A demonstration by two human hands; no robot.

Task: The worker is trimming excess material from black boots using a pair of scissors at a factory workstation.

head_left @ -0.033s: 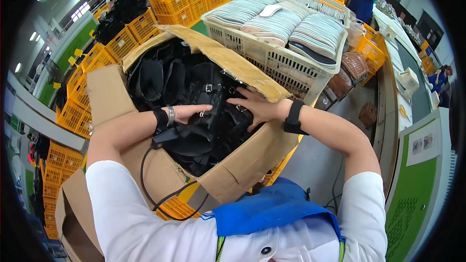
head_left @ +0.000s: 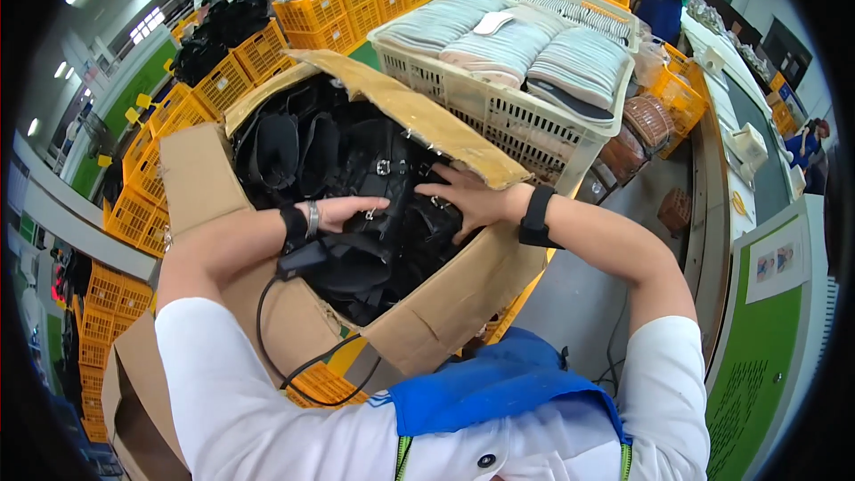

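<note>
A cardboard box (head_left: 463, 298) stands in front of me with its flaps folded out, packed with black boots (head_left: 276, 147) bearing straps and silver buckles. Both my hands are down inside it. My left hand (head_left: 343, 211) is on a buckled black boot (head_left: 378, 180) near the middle, one digit stretched along it and the other fingers hidden below. Against the boots by the right wall, my right hand (head_left: 472, 200) lies with its fingers spread. Below my left wrist, a black device (head_left: 303, 260) with a cable rests over the boots.
Behind the box, a white plastic crate (head_left: 499, 107) holds stacked insoles (head_left: 579, 62). Yellow crates (head_left: 223, 80) stand in rows at the left, some topped with black items. A conveyor line (head_left: 748, 116) runs along the right, beside a green-and-white cabinet (head_left: 757, 321). Other people work farther off.
My left wrist has shifted very slightly, and the black device below it sits a little lower. My right hand stays in place.
</note>
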